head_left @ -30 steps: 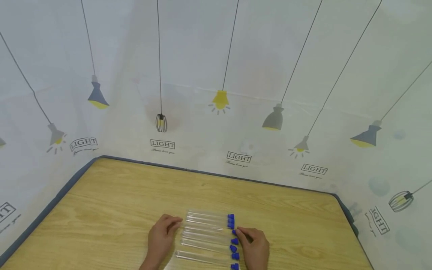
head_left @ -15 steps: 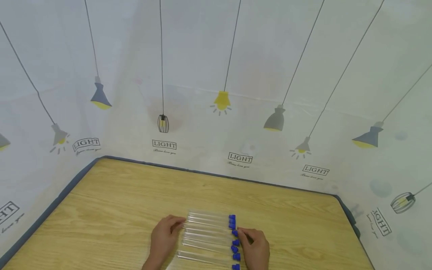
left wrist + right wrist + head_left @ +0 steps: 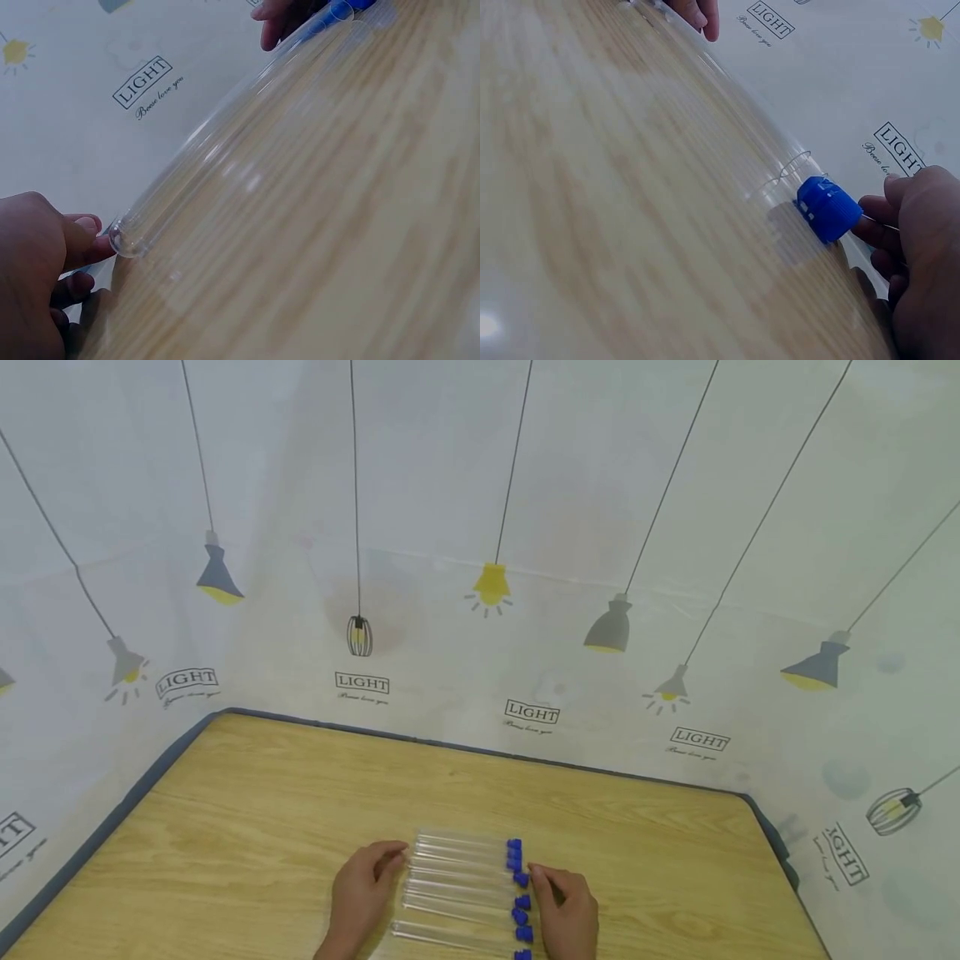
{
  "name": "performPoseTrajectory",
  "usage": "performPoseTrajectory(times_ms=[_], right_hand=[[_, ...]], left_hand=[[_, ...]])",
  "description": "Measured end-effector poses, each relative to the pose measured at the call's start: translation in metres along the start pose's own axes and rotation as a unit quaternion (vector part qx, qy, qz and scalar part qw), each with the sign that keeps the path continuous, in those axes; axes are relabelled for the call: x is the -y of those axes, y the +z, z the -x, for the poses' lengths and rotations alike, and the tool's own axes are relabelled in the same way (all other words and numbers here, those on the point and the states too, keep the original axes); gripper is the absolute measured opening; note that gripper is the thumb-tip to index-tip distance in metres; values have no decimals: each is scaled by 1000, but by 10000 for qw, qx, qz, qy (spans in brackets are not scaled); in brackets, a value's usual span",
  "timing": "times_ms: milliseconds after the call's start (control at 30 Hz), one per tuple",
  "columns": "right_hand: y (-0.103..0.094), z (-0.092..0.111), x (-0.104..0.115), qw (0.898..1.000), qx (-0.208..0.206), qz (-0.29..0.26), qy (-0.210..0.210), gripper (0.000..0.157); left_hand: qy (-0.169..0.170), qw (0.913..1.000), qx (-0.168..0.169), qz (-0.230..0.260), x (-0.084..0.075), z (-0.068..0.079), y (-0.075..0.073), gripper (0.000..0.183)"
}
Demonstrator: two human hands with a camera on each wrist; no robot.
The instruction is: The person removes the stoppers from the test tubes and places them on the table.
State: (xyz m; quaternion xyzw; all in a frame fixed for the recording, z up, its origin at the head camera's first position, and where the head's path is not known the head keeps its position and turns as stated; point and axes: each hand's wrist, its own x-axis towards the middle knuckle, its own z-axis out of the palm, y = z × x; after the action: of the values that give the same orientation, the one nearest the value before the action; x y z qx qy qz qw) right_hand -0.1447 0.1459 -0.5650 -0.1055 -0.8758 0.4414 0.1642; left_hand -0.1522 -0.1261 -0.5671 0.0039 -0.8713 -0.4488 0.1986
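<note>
Several clear test tubes lie side by side on the wooden table, rounded ends to the left. Blue caps stand in a column at their right ends. My left hand is at the rounded ends; in the left wrist view one of its fingers touches the end of a test tube. Beside the caps is my right hand, its fingers bent and close against the outer end of a blue cap in the right wrist view. Whether that cap sits fully on its tube I cannot tell.
The wooden table has a dark edge along its back. Behind it hangs a pale sheet printed with lamps and the word LIGHT. The nearest cap is cut off by the lower frame edge.
One second ago a tube in the middle stopped short of the cap at my right fingers; now tube and cap appear to meet. My right fingertips have drawn slightly away from the cap.
</note>
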Motion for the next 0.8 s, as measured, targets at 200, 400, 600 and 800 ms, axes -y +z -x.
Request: performPoseTrajectory(times_ms=[200, 400, 600, 800], right_hand=[[2, -1, -6, 9982, -234, -199, -523, 5], [2, -3, -7, 9975, -30, -78, -703, 9], [0, -2, -3, 9986, 338, 72, -407, 19], [-1, -2, 0, 9972, 452, 297, -522, 23]], left_hand=[[-87, 9999, -97, 82, 2, 0, 2, 15], [105, 9999, 41, -89, 3, 0, 2, 12], [67, 9994, 258, -223, 0, 0, 1, 14], [112, 9992, 255, -280, 0, -1, 1, 14]])
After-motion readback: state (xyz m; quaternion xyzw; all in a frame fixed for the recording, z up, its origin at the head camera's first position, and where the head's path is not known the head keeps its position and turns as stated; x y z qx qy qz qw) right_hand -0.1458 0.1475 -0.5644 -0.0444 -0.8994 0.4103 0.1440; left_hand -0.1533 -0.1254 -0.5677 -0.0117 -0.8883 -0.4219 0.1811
